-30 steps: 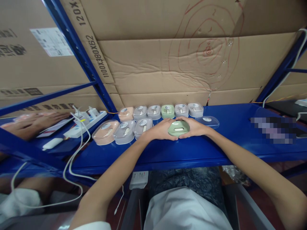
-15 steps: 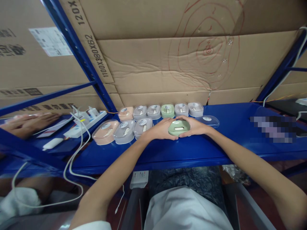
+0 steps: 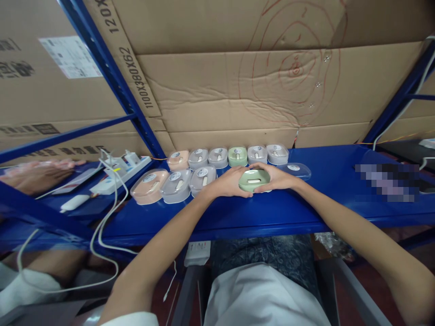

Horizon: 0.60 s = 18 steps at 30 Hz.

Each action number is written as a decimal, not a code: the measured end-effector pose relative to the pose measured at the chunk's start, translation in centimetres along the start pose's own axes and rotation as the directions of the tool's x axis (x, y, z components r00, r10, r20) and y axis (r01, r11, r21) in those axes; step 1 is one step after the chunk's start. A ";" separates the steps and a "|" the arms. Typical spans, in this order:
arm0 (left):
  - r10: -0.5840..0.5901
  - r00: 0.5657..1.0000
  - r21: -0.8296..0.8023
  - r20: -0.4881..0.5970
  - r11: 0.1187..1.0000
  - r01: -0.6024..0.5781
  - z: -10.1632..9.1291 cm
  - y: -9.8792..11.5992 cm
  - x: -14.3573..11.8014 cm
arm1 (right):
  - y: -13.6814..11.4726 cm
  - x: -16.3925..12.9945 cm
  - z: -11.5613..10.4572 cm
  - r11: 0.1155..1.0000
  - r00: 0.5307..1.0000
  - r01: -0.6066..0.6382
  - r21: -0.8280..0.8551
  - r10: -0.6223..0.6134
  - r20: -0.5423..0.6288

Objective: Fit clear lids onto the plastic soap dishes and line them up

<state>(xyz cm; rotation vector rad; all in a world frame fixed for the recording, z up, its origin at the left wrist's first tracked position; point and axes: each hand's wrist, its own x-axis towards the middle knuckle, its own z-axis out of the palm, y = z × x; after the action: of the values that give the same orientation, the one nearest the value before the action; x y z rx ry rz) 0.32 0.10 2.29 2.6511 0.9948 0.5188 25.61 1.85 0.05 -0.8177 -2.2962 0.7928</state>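
Observation:
A green rounded box with a pale bar across its middle sits low over the blue shelf in front of me. My left hand is wrapped round its left side and my right hand round its right side, so both ends are hidden. The box has no clear cover on it. Just behind my right hand lies a clear lid with a round sticker. A grey box under a clear lid stands close to my left wrist.
More lidded boxes stand in two rows, among them a peach box and a green lidded box. Left are a power strip, hanging white cables and another person's hand. A cardboard wall backs the blue shelf.
My hands and the green box stay almost in place; my right thumb shifts slightly along the front edge. The other person's hands at the left move back a little.

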 end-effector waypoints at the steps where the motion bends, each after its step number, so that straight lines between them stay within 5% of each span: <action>1: -0.006 1.000 -0.003 -0.003 1.000 0.006 0.0 0.0 0.0 | -0.1 0.0 0.0 1.000 1.000 -0.001 0.009 0.001 0.002; 18: 0.003 1.000 -0.016 -0.018 1.000 -0.004 0.0 -0.2 -0.1 | -0.4 0.0 0.0 1.000 1.000 0.009 -0.006 -0.009 -0.026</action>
<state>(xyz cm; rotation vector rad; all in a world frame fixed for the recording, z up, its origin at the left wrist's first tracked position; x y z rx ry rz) 0.13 0.20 2.19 2.6390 0.9871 0.5496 25.51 1.62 0.31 -0.8149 -2.2788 0.7675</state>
